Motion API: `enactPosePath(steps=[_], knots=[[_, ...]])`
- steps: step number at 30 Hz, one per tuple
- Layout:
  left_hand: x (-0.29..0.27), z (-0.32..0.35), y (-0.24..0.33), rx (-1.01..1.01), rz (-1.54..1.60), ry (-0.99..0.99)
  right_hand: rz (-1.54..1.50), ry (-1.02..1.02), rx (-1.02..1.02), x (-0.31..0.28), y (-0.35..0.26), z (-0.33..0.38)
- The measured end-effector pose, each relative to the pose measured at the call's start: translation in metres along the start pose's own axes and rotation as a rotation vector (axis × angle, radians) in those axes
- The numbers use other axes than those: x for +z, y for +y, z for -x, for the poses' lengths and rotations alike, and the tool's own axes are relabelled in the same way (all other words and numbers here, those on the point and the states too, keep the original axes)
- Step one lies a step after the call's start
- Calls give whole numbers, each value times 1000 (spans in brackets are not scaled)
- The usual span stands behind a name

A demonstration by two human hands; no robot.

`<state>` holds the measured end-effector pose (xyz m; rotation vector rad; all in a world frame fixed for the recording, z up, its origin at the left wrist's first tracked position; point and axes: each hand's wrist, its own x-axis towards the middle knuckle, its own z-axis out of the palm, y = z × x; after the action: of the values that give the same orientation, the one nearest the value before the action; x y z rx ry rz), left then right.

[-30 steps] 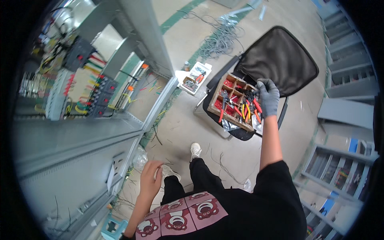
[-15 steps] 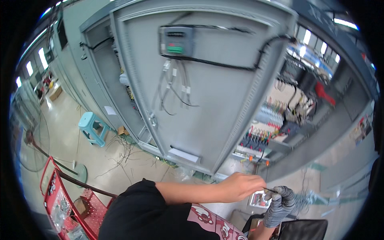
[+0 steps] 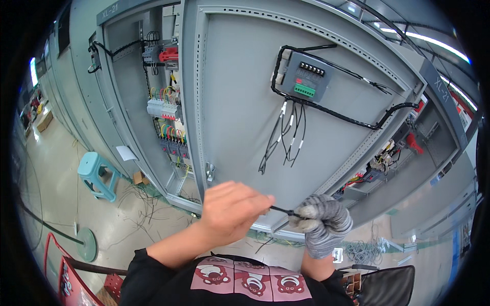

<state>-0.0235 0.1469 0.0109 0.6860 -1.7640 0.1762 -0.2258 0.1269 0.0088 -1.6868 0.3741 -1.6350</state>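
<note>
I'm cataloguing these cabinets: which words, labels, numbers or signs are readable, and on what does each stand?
I don't copy wording.
Left cabinet's top strip: readable white characters.
Right cabinet's top strip: readable white characters.
Red panel: white lettering, unclear.
Grey module: print too small.
White wire tags: any print too small.

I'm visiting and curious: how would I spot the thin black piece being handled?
Find the big grey cabinet door. Low in front of it, a thin black piece spans the bare left hand and gloved right hand. Unlike the black wires hanging on the door, it is hand-held.
</note>
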Motion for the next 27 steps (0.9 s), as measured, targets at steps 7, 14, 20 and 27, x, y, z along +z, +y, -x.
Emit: enactPosePath(steps=[7, 14, 20, 27], knots=[[-62, -40, -12, 299, -342, 207, 35, 426, -289, 3, 7, -49], [-98, -62, 40, 601, -398, -247, 142, 568, -364, -31, 26, -68], [-33, -81, 4, 681, -233, 711, -136, 508, -82, -17, 44, -70], [55, -40, -72, -506, 748, 407, -341, 351, 138, 59, 74, -55]])
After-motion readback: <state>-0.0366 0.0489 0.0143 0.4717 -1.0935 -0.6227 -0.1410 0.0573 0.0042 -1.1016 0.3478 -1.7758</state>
